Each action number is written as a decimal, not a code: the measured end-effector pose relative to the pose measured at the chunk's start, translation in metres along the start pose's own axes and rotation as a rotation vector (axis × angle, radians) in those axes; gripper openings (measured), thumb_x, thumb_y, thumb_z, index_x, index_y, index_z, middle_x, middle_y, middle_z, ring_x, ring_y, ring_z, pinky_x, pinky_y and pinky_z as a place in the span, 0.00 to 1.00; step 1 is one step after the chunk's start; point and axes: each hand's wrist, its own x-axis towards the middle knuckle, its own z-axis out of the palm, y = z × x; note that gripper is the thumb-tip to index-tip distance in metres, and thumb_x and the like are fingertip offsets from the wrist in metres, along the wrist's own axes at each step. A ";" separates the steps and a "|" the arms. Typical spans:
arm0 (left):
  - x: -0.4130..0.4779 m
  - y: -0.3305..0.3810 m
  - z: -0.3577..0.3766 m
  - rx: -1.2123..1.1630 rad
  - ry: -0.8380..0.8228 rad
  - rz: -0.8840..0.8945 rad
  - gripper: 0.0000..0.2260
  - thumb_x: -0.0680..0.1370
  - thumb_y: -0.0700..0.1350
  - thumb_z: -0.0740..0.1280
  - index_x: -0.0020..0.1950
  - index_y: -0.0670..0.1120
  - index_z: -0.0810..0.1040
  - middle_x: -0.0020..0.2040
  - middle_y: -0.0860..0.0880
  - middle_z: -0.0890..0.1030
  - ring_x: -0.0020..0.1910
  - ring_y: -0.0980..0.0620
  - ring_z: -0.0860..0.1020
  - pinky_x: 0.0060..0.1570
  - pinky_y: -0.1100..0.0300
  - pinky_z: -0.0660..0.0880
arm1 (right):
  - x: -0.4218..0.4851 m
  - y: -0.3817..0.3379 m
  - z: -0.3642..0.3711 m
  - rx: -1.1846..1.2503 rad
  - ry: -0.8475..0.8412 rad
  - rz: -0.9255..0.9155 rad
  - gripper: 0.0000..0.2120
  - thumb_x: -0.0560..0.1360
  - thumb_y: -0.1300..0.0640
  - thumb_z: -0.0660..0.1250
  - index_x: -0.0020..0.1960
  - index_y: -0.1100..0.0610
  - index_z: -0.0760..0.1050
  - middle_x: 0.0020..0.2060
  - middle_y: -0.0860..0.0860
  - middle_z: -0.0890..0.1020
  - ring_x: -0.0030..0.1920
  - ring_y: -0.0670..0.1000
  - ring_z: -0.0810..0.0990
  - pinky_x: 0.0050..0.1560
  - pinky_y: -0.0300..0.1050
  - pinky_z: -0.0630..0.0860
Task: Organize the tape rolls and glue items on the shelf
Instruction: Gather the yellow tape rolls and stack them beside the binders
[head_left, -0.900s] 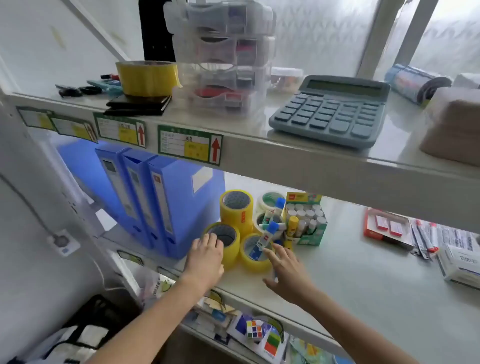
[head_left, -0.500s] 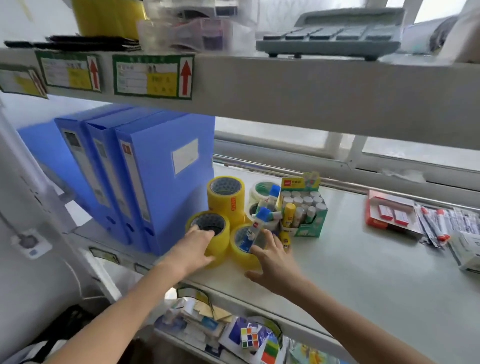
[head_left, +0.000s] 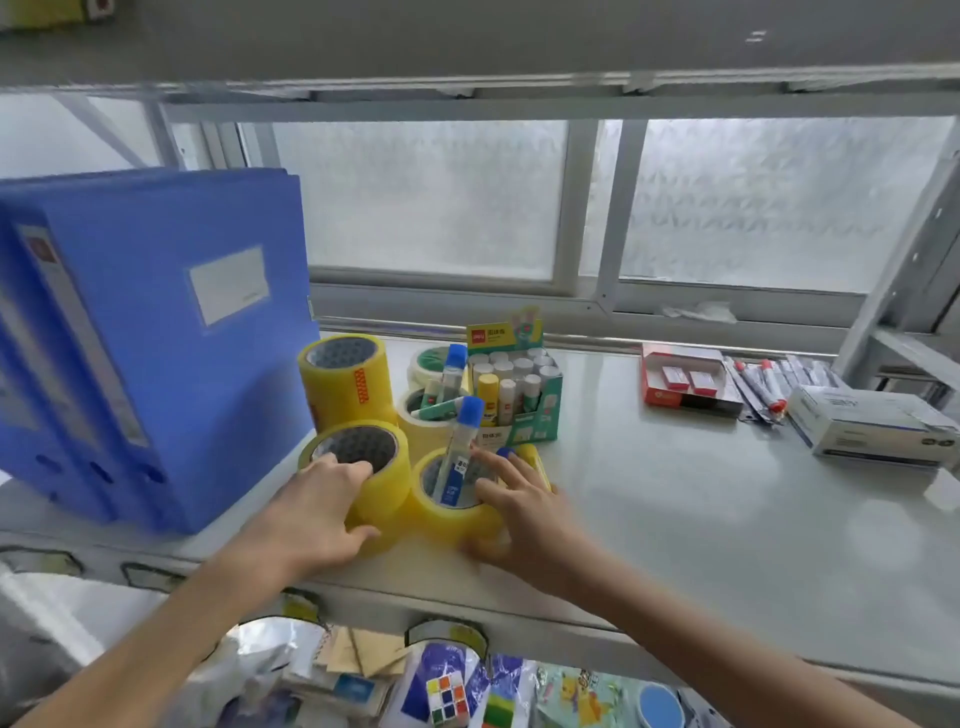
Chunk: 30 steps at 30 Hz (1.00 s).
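**Hands Closed on the Front Tape Rolls**

Both hands have advanced onto the rolls since the earlier frame. The left hand grips a yellow tape roll, with fingers in its core and thumb on its wall. The right hand clasps the neighbouring roll, which contains a glue bottle. The glue stick box stands just beyond the right fingertips.

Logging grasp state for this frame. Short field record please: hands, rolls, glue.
left hand: grips left roll, fingers in core, thumb on wall
right hand: on right roll; blurred, grip unclear
glue bottle: stands in right roll
tall roll: behind left roll, beside folders
glue box: behind rolls, sticks upright
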 end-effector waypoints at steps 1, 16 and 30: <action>-0.002 0.007 0.001 0.006 0.013 0.026 0.21 0.71 0.58 0.72 0.60 0.52 0.74 0.55 0.48 0.76 0.56 0.48 0.77 0.54 0.58 0.74 | -0.007 0.006 -0.001 -0.008 0.025 -0.004 0.23 0.70 0.38 0.68 0.61 0.46 0.70 0.77 0.41 0.53 0.77 0.55 0.52 0.65 0.63 0.67; -0.008 0.160 0.004 -0.101 0.010 0.389 0.12 0.69 0.51 0.76 0.46 0.48 0.78 0.43 0.50 0.80 0.44 0.51 0.78 0.44 0.57 0.75 | -0.152 0.103 -0.059 -0.043 0.195 -0.003 0.26 0.67 0.31 0.65 0.60 0.44 0.72 0.71 0.39 0.63 0.66 0.48 0.70 0.56 0.59 0.76; 0.023 0.319 0.026 -0.223 0.036 0.606 0.14 0.68 0.48 0.77 0.47 0.44 0.79 0.46 0.48 0.76 0.46 0.50 0.73 0.41 0.59 0.70 | -0.272 0.187 -0.132 0.042 0.161 0.149 0.12 0.66 0.34 0.70 0.46 0.27 0.69 0.69 0.39 0.65 0.65 0.47 0.72 0.62 0.50 0.75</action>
